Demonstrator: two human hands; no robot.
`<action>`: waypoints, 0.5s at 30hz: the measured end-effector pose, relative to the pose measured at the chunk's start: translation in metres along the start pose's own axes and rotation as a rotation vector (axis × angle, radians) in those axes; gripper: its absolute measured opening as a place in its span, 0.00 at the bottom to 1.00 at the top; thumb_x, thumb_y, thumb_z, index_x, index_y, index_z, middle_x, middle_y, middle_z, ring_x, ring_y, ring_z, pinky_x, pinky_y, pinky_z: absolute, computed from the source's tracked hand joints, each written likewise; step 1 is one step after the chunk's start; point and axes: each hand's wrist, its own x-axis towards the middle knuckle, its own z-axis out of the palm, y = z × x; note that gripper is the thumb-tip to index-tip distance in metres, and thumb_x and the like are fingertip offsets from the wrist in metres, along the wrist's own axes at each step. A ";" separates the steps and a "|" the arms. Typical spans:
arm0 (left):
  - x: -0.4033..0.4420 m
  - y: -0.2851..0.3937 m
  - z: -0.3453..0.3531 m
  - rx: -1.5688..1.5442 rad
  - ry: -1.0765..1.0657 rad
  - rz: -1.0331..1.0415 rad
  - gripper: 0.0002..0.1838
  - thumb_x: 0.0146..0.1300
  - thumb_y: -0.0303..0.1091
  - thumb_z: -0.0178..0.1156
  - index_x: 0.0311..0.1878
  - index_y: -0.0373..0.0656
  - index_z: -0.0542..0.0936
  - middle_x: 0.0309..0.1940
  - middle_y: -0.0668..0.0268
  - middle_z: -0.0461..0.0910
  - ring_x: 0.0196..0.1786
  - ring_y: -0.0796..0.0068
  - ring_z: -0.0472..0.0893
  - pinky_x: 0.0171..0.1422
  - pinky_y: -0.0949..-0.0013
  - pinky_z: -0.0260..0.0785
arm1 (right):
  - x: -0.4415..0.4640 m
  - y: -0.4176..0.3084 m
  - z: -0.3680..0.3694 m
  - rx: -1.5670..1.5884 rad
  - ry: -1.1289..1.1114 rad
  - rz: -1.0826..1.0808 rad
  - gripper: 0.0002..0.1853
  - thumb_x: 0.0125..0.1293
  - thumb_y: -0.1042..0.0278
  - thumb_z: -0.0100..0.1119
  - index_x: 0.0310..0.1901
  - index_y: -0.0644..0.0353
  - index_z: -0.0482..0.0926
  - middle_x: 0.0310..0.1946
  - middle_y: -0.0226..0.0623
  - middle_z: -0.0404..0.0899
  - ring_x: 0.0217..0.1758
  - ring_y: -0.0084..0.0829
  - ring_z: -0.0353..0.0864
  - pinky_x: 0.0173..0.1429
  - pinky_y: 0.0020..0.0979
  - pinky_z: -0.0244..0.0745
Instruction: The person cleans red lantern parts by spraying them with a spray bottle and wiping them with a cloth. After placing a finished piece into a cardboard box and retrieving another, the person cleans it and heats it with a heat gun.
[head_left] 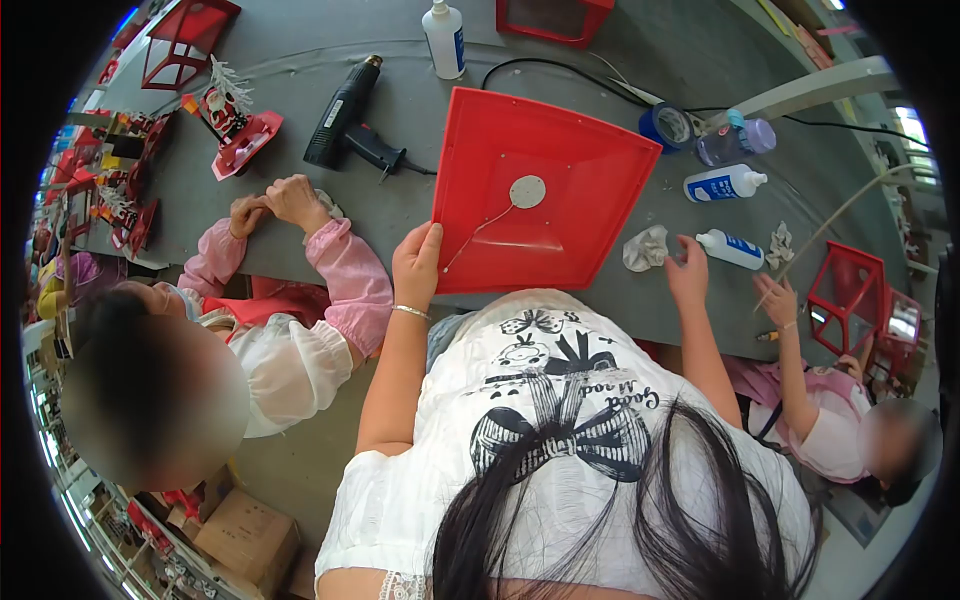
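My left hand (418, 262) grips the left edge of a red square plastic panel (590, 190), thumb on top of its rim. The panel is tilted, with its recessed face up. A round white disc (527, 191) sits at its middle, and a thin wire runs from it toward the lower left. My right hand (687, 270) is off the panel, fingers apart and holding nothing that I can see. It hovers between a crumpled white tissue (646, 248) and a white bottle with a blue label (732, 248).
A heat gun (345, 120), blue tape roll (667, 127), clear bottle (730, 142) and upright white bottle (444, 40) stand about the grey table (400, 210). Co-workers' hands are at left (285, 205) and right (777, 300). Red lantern frames (845, 295) and a Santa figure (225, 115) lie around.
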 end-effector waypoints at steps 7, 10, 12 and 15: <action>0.024 0.029 -0.001 -0.485 0.033 -0.259 0.21 0.74 0.49 0.58 0.44 0.36 0.84 0.40 0.68 0.85 0.41 0.84 0.81 0.45 0.78 0.72 | 0.003 -0.081 0.042 0.703 -0.258 0.103 0.21 0.78 0.51 0.51 0.50 0.63 0.82 0.38 0.37 0.82 0.42 0.26 0.78 0.49 0.29 0.74; 0.026 0.031 -0.008 -0.431 0.064 -0.325 0.22 0.75 0.49 0.57 0.47 0.35 0.82 0.41 0.66 0.86 0.41 0.81 0.82 0.47 0.76 0.74 | 0.003 -0.134 0.007 0.612 -0.177 -0.028 0.22 0.78 0.51 0.50 0.45 0.65 0.82 0.33 0.34 0.80 0.39 0.25 0.76 0.47 0.28 0.71; 0.019 0.043 -0.011 -0.500 0.037 -0.406 0.23 0.76 0.49 0.56 0.49 0.34 0.81 0.43 0.63 0.85 0.41 0.78 0.83 0.48 0.75 0.75 | 0.006 -0.143 -0.011 0.591 -0.161 -0.054 0.22 0.78 0.52 0.52 0.42 0.67 0.82 0.30 0.33 0.80 0.37 0.24 0.75 0.45 0.27 0.70; 0.010 0.057 -0.017 -0.557 -0.012 -0.479 0.22 0.76 0.50 0.55 0.49 0.35 0.81 0.42 0.62 0.85 0.39 0.76 0.84 0.43 0.72 0.78 | 0.007 -0.151 -0.035 0.578 -0.280 -0.006 0.19 0.77 0.56 0.54 0.41 0.68 0.82 0.30 0.33 0.79 0.36 0.23 0.73 0.44 0.28 0.69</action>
